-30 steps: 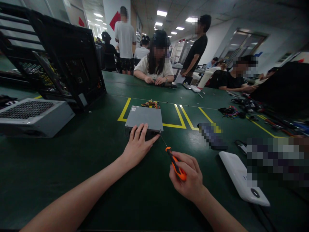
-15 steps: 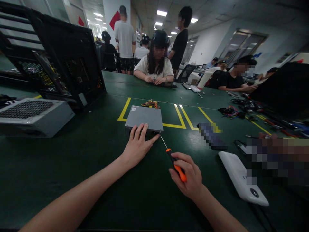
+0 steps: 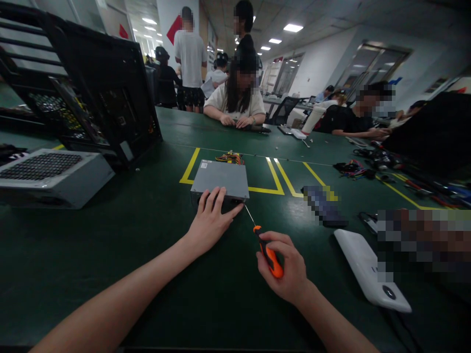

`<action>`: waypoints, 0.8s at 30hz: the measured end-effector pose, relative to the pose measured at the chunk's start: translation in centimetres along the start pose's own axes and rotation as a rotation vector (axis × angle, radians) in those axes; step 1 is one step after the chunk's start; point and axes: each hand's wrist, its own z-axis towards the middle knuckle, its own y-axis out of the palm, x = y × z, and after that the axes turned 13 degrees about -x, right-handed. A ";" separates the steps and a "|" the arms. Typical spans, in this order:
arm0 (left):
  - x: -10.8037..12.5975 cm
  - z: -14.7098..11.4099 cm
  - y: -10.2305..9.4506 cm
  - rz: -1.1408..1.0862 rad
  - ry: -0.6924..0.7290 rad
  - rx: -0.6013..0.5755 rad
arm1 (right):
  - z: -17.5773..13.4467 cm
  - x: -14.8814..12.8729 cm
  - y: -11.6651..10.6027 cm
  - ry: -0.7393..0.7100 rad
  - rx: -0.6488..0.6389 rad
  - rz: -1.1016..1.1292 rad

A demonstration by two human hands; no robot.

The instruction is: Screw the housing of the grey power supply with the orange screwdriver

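A grey metal power supply (image 3: 225, 177) lies on the green table, its bundle of coloured cables (image 3: 231, 157) at the far end. My left hand (image 3: 209, 218) rests on its near edge, fingers spread over the top and thumb stretched to the near right corner. In my right hand (image 3: 285, 262) is a screwdriver (image 3: 273, 260) with an orange and black handle, gripped between thumb and fingers. Its thin shaft points up and left to that same corner, close to my left thumb. Whether the tip sits in a screw is too small to tell.
At left stand a black computer case (image 3: 106, 98) and another power supply (image 3: 55, 174). To the right lie a white device (image 3: 368, 269), a blurred dark item (image 3: 324, 208) and loose cables (image 3: 353, 169). A person (image 3: 237, 98) sits across the table.
The screwdriver handle has turned slightly in my right hand, whose fingers have shifted a little. My left hand and the power supply stay put. A standing person in the background has moved left.
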 end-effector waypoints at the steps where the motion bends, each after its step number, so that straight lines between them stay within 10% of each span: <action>1: 0.0 0.0 0.0 -0.001 0.000 0.001 | 0.0 -0.1 0.0 -0.011 -0.016 -0.026; 24: 0.0 0.0 0.2 0.003 -0.002 -0.006 | -0.1 0.0 -0.4 0.044 0.000 0.038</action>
